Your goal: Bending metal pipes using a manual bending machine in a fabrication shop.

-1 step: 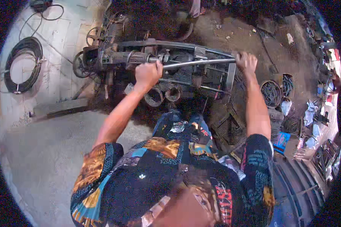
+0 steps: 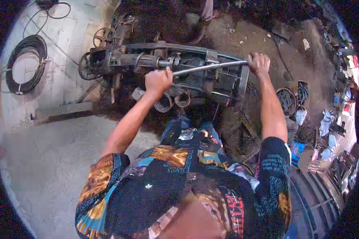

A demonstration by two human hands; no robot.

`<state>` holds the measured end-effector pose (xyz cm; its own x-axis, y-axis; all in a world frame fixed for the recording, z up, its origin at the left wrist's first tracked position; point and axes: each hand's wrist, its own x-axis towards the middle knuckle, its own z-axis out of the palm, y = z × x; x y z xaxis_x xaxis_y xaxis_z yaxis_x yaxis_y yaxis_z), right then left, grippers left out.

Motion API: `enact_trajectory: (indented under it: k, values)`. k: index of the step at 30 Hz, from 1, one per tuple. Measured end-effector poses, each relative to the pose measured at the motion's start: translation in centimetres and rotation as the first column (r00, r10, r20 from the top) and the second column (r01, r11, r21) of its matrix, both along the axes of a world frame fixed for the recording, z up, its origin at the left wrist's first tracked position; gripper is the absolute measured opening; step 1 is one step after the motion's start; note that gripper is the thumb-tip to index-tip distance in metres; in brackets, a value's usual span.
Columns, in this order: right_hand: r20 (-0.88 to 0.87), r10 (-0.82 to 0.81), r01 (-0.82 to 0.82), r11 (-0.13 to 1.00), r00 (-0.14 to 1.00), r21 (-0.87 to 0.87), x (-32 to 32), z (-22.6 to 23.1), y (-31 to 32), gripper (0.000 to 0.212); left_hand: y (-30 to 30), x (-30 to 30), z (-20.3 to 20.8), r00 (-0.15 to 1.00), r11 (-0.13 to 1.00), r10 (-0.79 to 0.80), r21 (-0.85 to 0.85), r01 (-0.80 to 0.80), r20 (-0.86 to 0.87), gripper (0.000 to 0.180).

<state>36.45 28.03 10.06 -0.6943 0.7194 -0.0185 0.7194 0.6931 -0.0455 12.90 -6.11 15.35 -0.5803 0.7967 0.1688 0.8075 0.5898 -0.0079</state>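
A long shiny metal rod (image 2: 211,67) spans from one hand to the other, tilted slightly up toward the right. My left hand (image 2: 158,81) is closed round its left end, close to the chuck of a machine. Round the right end is wrapped my right hand (image 2: 259,63). Beneath the rod lies a dark lathe-like machine (image 2: 147,59) with a spindle at its left and long rails (image 2: 183,47) running to the right. The machine's frame is partly hidden by my left hand and the rod.
Two round metal containers (image 2: 182,99) stand at the machine's near side. A coil of black hose (image 2: 8,65) rests at the far left. Baskets of metal scraps (image 2: 285,100), a blue box (image 2: 296,153) and dark ribbed panels (image 2: 313,195) are on the right. A loose bar (image 2: 282,59) lies on the floor.
The rod and both hands keep nearly the same place; my left hand sits slightly lower and farther right. The view has shifted a little.
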Motion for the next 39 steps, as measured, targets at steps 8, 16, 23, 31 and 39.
enact_trajectory:
  k: [8,16,23,31,39]
  values:
    - [-0.504,-0.152,0.285,0.938,0.850,0.197,-5.7,-2.6,-1.5,0.072,-4.4,5.1,0.0,0.992,0.993,0.013,-0.115,0.001,0.126,0.028]
    - [-0.180,-0.395,0.266,0.829,0.901,-0.491,-12.3,-6.2,1.6,0.089,-5.6,4.4,0.2,0.125,0.922,-0.118,0.155,-0.355,0.985,0.071]
    - [-0.268,-0.436,0.142,0.706,0.859,-0.694,-17.8,3.0,-15.2,0.085,-19.0,-2.1,-4.3,0.711,0.879,0.113,0.264,-0.397,0.695,0.057]
    - [-0.607,0.030,-0.378,0.807,0.794,-0.455,-11.0,1.3,-17.9,0.058,-20.9,-6.5,-5.1,0.684,0.839,0.116,0.298,-0.455,0.720,0.059]
    - [-0.125,0.173,-0.209,0.897,0.977,-0.389,-4.8,8.4,-18.3,0.054,-19.6,-6.0,-3.9,0.703,0.876,0.114,0.262,-0.404,0.702,0.062]
